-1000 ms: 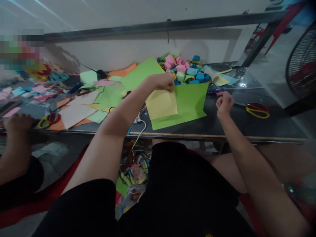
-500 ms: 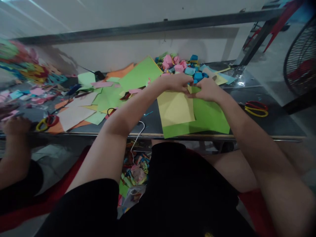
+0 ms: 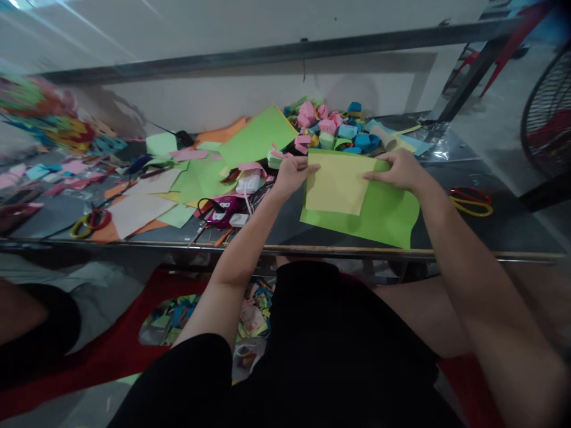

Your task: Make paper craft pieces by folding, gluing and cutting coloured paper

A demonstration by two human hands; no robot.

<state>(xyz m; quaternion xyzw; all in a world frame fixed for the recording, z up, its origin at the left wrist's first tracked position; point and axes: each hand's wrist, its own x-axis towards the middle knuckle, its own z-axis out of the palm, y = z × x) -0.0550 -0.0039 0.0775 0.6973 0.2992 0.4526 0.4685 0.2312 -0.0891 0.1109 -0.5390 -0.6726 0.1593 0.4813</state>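
On a dark table (image 3: pixel 513 232) near a fan (image 3: pixel 546 107), coloured paper (image 3: pixel 338 185).

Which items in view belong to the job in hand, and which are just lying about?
In hand:
- yellow sheet, pinched along its top by left hand and right hand
- green sheet underneath

Apparently lying about:
- right-side scissors
- purple power socket
- heap of folded paper pieces

No readable text, labels, numbers or signs anywhere
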